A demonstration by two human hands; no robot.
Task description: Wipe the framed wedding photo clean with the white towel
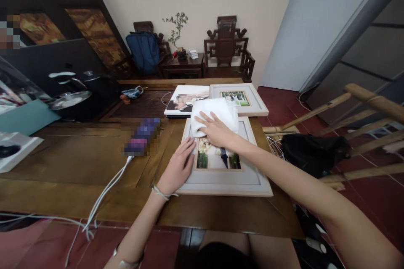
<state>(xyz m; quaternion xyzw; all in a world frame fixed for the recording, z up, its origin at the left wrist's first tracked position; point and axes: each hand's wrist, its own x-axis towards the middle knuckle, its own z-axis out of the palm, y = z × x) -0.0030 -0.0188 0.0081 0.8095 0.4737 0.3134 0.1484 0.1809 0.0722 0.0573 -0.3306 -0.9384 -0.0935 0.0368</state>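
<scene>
A framed photo (217,177) with a pale wood border and wide mat lies flat near the table's front edge. Across its far part rests a folded white cloth (225,111), partly overlapping the pictures behind. My right hand (216,131) lies on top of this cloth with fingers spread, covering part of the photo. At the frame's left border, my left hand (179,164) rests with its fingers stretched out, steadying against the edge. Behind the cloth are a second framed photo (259,107) on the right and an unframed picture panel (176,97) on the left.
A phone (142,136) with a white charging cable (107,189) lies left on the wooden table (78,172). Further left stand a pot with a glass lid (71,100) and a teal box (31,113). A bamboo rack (331,101) holding a black bag (315,151) stands right.
</scene>
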